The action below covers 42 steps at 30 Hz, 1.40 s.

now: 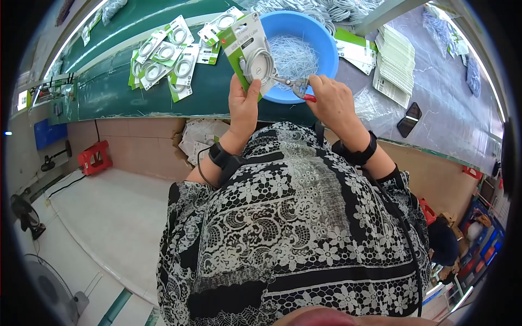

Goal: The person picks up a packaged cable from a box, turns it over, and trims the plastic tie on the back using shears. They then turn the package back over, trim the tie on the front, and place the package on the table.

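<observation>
My left hand [244, 104] grips the lower edge of a green and white cable package [239, 46], thumb in front. A coiled white cable shows on the card. In my right hand [333, 100] is a pair of cutting pliers [299, 88] with red handles, fingers wrapped round it. The pliers' jaws point left and reach the right side of the cable coil; whether they bite on anything is too small to tell. Behind the pliers stands a blue basin [330, 49] with many thin clear plastic strips [293, 54] in it.
Several packaged cables [165, 51] lie piled at left on the green table [109, 100]. Right of the basin are stacked cards [394, 65] and a black phone [409, 119]. Bundled cables [348, 10] lie behind. A carton [198, 138] stands below the table edge; a red stool [94, 157] is at left.
</observation>
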Available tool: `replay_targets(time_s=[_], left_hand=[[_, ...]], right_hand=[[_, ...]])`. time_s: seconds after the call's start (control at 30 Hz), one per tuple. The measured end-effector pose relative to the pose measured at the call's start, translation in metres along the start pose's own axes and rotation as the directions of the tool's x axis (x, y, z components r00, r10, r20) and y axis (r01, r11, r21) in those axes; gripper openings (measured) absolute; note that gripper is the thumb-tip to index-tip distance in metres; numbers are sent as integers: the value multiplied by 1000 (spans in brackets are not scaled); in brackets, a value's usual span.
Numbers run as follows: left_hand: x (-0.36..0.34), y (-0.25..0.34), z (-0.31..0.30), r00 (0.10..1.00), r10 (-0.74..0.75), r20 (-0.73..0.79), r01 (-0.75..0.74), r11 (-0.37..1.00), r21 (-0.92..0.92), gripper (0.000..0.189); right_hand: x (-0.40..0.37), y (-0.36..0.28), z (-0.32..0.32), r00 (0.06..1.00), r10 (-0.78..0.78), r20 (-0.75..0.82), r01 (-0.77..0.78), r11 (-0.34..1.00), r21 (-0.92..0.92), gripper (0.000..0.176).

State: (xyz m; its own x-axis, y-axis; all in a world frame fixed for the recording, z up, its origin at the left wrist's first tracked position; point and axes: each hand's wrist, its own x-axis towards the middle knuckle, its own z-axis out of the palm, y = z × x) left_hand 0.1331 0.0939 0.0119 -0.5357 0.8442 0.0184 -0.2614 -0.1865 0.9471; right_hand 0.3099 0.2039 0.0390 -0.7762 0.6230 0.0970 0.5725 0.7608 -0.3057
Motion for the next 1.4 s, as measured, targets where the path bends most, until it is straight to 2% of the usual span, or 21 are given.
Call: replay_targets(time_s=[0.03, 0.1, 0.13, 0.23, 0.27, 0.37, 0.4, 0.5, 0.67, 0.83, 0.9, 0.97, 1.07, 1.17, 1.2, 1.3, 1.33, 1.4], left_hand=[[0, -1, 0, 1000, -1, 2, 1, 1000, -1, 37], [3, -1, 0, 997, -54, -61, 42, 982, -183, 39], [5, 0, 1, 993, -81, -90, 54, 961, -273, 41], [6, -4, 4, 991, -101, -87, 70, 951, -301, 42], [5, -4, 4, 990, -116, -82, 85, 946, -311, 42], [6, 1, 3, 983, -129, -128, 80, 940, -331, 41], [7, 3, 2, 979, -134, -154, 74, 936, -344, 41], [9, 6, -10, 978, -137, -160, 73, 932, -354, 41], [11, 6, -10, 985, -78, -152, 27, 949, -315, 41], [10, 3, -7, 982, -92, -166, 35, 947, -318, 42], [8, -3, -1, 977, -47, -208, 1, 976, -218, 42], [7, -7, -1, 974, -25, -224, -13, 986, -165, 43], [12, -7, -6, 973, -103, -205, 34, 949, -315, 43], [18, -6, -11, 972, -147, -183, 74, 932, -356, 42], [20, -6, -11, 971, -168, -173, 92, 922, -377, 42], [17, -5, -8, 973, -176, -152, 109, 923, -370, 42], [16, -5, -7, 974, -179, -137, 117, 923, -367, 42], [14, -8, -4, 976, -174, -129, 114, 920, -374, 42]], right_hand=[[4, 2, 0, 994, 60, 91, -70, 991, 110, 42], [14, 3, 0, 947, 142, 287, -231, 924, 304, 40], [18, 2, 5, 948, 140, 285, -228, 925, 304, 40], [27, -7, 28, 981, 195, 18, -151, 694, 704, 43], [27, -11, 30, 981, 194, 20, -151, 690, 707, 43], [32, -19, 26, 982, 103, -155, -36, 923, 384, 42], [32, -18, 22, 983, 97, -157, -30, 923, 384, 42], [25, -10, 8, 981, -5, -193, 33, 989, 143, 41], [25, -10, 4, 987, -40, -156, 53, 995, 79, 42], [26, -12, 3, 990, -50, -133, 52, 999, 15, 42], [27, -14, 2, 993, -53, -109, 48, 998, -45, 41], [26, -12, 7, 994, -44, -96, 44, 999, -8, 41], [28, -7, 21, 997, -39, -67, 43, 997, 64, 40], [40, -3, 35, 976, 130, 174, -189, 902, 387, 37], [45, -5, 34, 977, 127, 172, -186, 903, 387, 37], [58, -22, 33, 975, 62, -213, 73, 817, 571, 36], [61, -25, 35, 975, 64, -213, 72, 818, 571, 36], [70, -27, 43, 953, -42, -298, 192, 849, 492, 36]])
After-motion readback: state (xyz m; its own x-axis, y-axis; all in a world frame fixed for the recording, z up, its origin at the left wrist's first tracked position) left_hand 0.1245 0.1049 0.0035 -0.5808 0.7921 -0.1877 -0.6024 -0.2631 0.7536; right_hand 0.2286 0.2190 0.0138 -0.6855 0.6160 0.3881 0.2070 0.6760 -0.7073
